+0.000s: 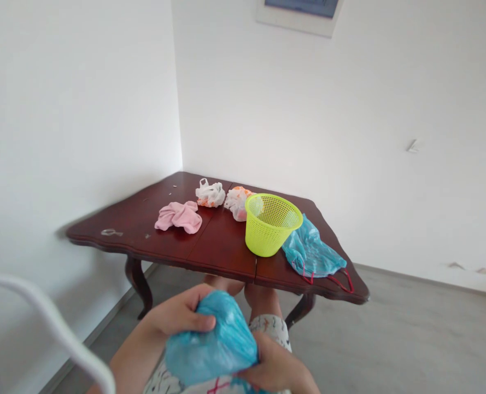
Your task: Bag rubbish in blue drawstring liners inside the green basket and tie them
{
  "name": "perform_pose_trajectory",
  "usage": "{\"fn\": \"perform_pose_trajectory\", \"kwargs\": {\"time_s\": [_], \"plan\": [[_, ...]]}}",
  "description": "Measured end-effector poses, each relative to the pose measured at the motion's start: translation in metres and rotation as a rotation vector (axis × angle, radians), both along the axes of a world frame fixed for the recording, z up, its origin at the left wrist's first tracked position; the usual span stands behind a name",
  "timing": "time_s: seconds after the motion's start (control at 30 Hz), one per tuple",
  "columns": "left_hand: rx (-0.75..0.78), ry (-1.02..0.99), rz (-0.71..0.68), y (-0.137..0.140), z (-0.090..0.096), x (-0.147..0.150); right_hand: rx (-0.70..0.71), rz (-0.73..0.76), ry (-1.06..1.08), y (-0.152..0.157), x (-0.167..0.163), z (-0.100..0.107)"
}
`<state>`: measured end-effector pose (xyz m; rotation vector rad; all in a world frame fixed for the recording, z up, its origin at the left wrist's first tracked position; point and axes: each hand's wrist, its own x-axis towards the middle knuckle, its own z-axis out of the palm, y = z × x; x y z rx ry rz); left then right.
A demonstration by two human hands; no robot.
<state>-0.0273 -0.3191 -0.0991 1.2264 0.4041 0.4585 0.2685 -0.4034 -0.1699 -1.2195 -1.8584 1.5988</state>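
Observation:
Over my lap I hold a crumpled blue plastic bag (214,342) in both hands. My left hand (185,312) grips its upper left side, with the thumb lying across the front. At the bag's right edge, my right hand (277,361) is closed on the plastic, its fingertips partly hidden. A red drawstring (217,386) shows below the bag. Beyond my hands, on the table, a yellow-green mesh basket (265,238) stands upright. Another blue plastic bag (314,254) with red drawstrings lies against the basket's right side.
The dark red wooden table (222,249) has a wavy edge and curved legs. On it lie a pink cloth (179,217), a white-and-orange plastic bag (210,194) and a second such bag (236,205) behind the basket. A white curved bar (54,323) crosses the lower left. Walls stand behind and left.

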Motion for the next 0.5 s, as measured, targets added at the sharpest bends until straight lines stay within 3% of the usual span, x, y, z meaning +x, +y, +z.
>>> {"fn": "perform_pose_trajectory", "kwargs": {"time_s": [0.1,0.23,0.3,0.37,0.43,0.5], "plan": [[-0.012,0.127,0.146,0.016,-0.007,-0.039,-0.118,0.047,0.127,0.011,0.06,0.004],[0.017,0.422,-0.117,0.037,-0.017,-0.079,-0.213,0.192,0.205,0.014,0.134,0.04],[0.035,0.42,-0.135,0.045,-0.023,-0.087,-0.177,0.199,0.104,0.014,0.154,0.062],[0.044,0.326,0.007,0.055,-0.031,-0.084,-0.136,0.187,0.039,0.018,0.163,0.082],[0.037,0.177,0.264,0.066,-0.041,-0.072,-0.128,0.123,0.08,0.025,0.171,0.099],[0.03,0.055,0.55,0.077,-0.051,-0.055,-0.051,-0.066,0.211,0.034,0.187,0.116]]}}
